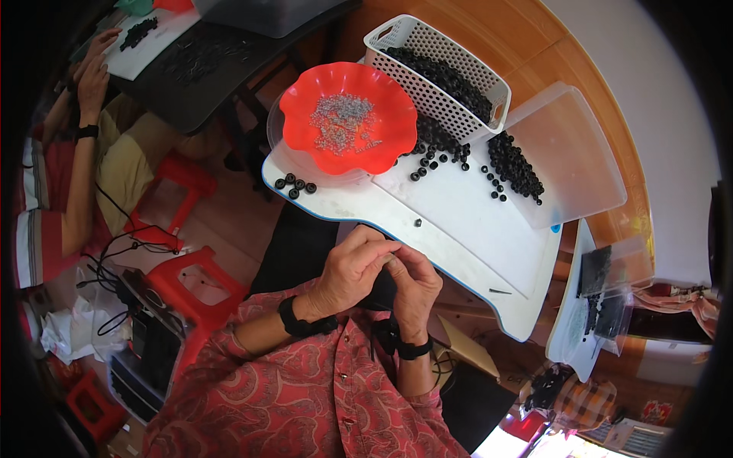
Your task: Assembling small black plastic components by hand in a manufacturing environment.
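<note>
My left hand (351, 267) and my right hand (417, 290) meet just off the near edge of the white table (458, 244). Thumb and fingertips of both are pinched close together. Whatever sits between them is too small and covered to make out. One small black round part (418, 223) lies on the table just beyond my fingers. Farther off stands a red wavy-rimmed dish (298, 114) holding many tiny clear or silvery pieces (341, 122). Several black ring-like parts (294, 193) are grouped at the table's left corner.
A white perforated basket (416, 95) full of black parts stands at the back. Loose black parts (515, 168) spill beside a clear plastic bin (580, 153). A thin metal tool (500, 291) lies at right. Red stools (200, 282) and another person's hands (93, 76) are at left.
</note>
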### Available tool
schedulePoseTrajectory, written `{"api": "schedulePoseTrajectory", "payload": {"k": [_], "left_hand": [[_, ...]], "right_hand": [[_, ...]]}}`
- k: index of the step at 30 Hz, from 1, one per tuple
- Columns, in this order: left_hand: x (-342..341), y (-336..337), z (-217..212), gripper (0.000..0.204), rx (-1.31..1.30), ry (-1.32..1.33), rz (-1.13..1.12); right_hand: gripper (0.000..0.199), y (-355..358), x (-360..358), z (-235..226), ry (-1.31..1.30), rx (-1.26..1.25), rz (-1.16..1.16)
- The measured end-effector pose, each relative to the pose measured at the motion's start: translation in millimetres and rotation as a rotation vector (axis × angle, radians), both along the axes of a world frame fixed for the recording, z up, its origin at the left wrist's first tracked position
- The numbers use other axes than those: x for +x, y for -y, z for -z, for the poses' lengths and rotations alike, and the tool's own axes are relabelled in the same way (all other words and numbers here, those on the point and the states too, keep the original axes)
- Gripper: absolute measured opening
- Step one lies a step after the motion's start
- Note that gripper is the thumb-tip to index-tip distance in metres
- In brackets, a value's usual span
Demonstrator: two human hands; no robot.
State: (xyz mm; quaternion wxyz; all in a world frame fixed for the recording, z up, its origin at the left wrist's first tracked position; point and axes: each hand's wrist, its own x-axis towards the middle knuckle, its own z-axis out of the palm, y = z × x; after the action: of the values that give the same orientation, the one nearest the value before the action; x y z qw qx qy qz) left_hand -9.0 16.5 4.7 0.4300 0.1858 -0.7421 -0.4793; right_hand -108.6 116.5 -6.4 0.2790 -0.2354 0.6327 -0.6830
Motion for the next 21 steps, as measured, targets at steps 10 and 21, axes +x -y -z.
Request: {"api": "schedulePoseTrajectory", "payload": {"k": [10, 21], "left_hand": [[-2, 0, 9, 0.022, 0.664, -0.082, 0.218], [-3, 4, 22, 0.028, 1.261, -0.247, 0.498]], "right_hand": [[0.023, -3, -1, 0, 0.096, -0.077, -0.026], [0.017, -15, -3, -6, 0.13, -0.053, 0.005]]}}
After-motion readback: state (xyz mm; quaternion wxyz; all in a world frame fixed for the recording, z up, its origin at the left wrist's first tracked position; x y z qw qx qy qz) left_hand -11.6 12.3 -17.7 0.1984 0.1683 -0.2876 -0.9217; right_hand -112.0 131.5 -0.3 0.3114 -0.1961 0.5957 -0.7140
